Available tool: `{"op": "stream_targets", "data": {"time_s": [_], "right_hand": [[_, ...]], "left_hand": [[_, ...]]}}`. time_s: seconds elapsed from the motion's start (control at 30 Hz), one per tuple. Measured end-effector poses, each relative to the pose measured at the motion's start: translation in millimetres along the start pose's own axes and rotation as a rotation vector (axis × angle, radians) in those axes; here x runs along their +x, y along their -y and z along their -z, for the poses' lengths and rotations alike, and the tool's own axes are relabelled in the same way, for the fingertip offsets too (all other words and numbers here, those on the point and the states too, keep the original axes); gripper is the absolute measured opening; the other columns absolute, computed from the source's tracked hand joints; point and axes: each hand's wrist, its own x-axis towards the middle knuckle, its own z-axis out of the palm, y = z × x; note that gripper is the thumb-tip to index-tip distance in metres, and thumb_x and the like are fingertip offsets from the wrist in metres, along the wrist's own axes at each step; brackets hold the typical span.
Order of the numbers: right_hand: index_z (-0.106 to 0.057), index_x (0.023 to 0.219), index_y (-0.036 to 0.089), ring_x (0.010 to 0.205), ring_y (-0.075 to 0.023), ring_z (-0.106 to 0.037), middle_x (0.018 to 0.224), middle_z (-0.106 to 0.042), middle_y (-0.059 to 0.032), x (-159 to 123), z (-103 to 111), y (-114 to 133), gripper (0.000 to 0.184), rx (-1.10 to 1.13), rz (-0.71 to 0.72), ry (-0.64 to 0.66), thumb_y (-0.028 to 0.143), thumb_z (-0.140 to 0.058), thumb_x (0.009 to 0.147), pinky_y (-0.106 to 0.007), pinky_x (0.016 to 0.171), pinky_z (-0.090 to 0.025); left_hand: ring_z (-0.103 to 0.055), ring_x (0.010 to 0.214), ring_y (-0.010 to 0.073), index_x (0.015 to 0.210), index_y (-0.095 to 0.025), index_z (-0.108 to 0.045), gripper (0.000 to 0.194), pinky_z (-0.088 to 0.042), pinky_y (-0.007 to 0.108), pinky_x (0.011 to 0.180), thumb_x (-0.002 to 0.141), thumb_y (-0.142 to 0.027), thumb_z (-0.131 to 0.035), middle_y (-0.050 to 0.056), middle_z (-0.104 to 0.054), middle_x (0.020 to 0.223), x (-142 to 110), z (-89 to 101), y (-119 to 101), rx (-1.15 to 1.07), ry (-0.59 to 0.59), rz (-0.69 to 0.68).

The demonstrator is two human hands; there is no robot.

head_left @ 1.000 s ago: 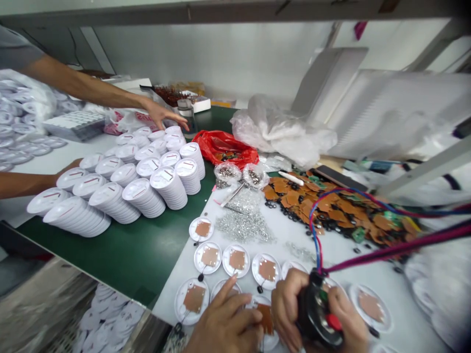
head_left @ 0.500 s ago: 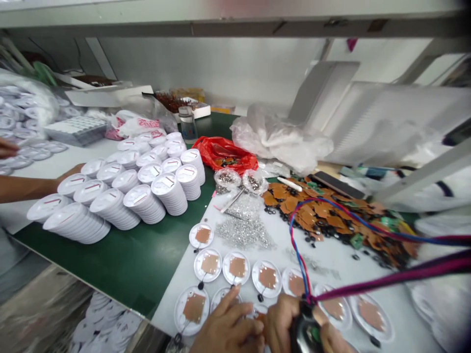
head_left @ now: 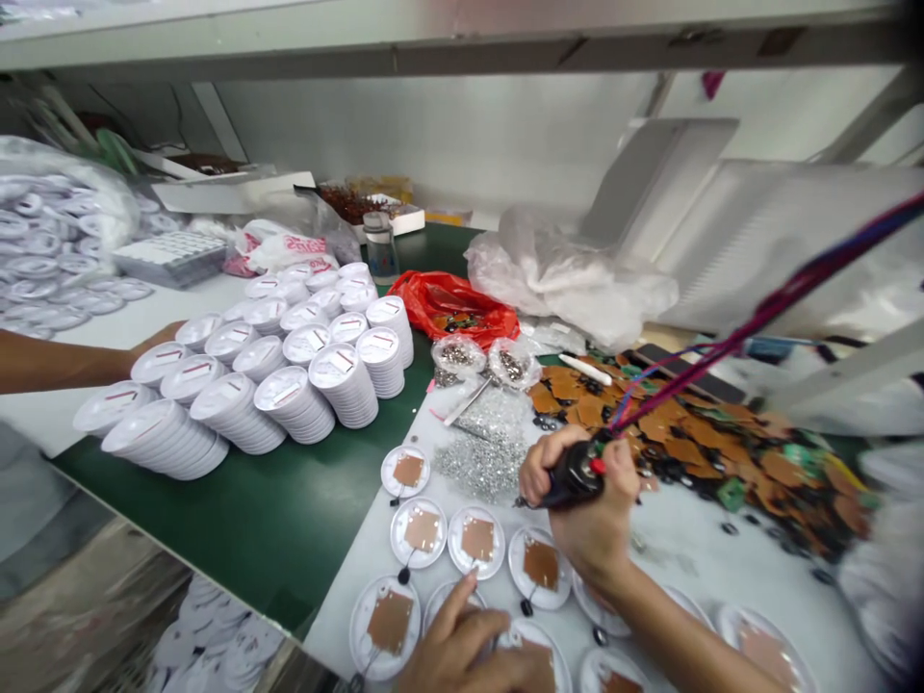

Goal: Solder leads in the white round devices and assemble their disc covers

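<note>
In my right hand [head_left: 596, 510] is a black electric screwdriver [head_left: 576, 474] with a red button, tilted so its tip points left beside a pile of small silver screws [head_left: 469, 467]. A twisted red and blue cord [head_left: 729, 337] runs from it to the upper right. My left hand [head_left: 462, 645] rests low over the white round covers, fingers spread and index finger stretched forward; part of it is cut off by the frame. One cover [head_left: 440, 599] lies partly under that finger. Brown circuit boards [head_left: 477, 539] sit inside the covers, several with a black part on a wire.
Stacks of white round covers [head_left: 281, 385] stand on the green mat [head_left: 303, 500] at left, where another person's arm [head_left: 79, 360] reaches in. Brown boards [head_left: 671, 433] are heaped at right. Behind lie a red bag [head_left: 462, 306], screw bags [head_left: 514, 364] and clear plastic [head_left: 563, 279].
My right hand has lifted the screwdriver up and away from the covers, over to the screw pile. My left hand stays low over the covers, its fingers now more spread.
</note>
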Motion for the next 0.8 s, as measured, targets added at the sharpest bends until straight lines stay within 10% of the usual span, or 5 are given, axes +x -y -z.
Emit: {"op": "stream_targets", "data": {"time_s": [0.2, 0.37, 0.8], "right_hand": [[-0.066, 0.065, 0.021, 0.041, -0.0137, -0.045, 0.047, -0.052, 0.0009, -1, -2, 13, 0.052, 0.018, 0.001, 0.006, 0.067, -0.056, 0.087, -0.026, 0.042, -0.041], [-0.066, 0.064, 0.021, 0.039, -0.0147, -0.047, 0.046, -0.051, 0.0007, -13, -12, 41, 0.057, 0.049, -0.019, 0.014, 0.069, -0.049, 0.089, -0.028, 0.042, -0.041], [-0.067, 0.062, 0.021, 0.036, -0.0133, -0.044, 0.044, -0.048, 0.0011, -40, -7, 72, 0.06, 0.122, -0.077, -0.003, 0.07, -0.047, 0.09, -0.028, 0.04, -0.041]], "left_hand": [[-0.067, 0.087, 0.0168, 0.093, -0.024, -0.067, 0.018, -0.035, 0.047, 0.117, 0.104, -0.025, -0.053, -0.003, -0.072, 0.09, 36, 32.4, 11, -0.15, -0.077, 0.122], [-0.063, 0.095, 0.0224, 0.121, -0.022, -0.065, 0.028, -0.039, 0.048, 0.103, 0.095, -0.011, -0.066, 0.002, -0.069, 0.101, 78, 49.1, 26, -0.223, 0.162, 0.389], [-0.058, 0.087, 0.0153, 0.097, -0.019, -0.058, 0.009, -0.04, 0.035, 0.095, 0.106, -0.019, -0.055, -0.001, -0.063, 0.093, 84, 33.3, 23, -0.486, 0.264, 0.17]]}}
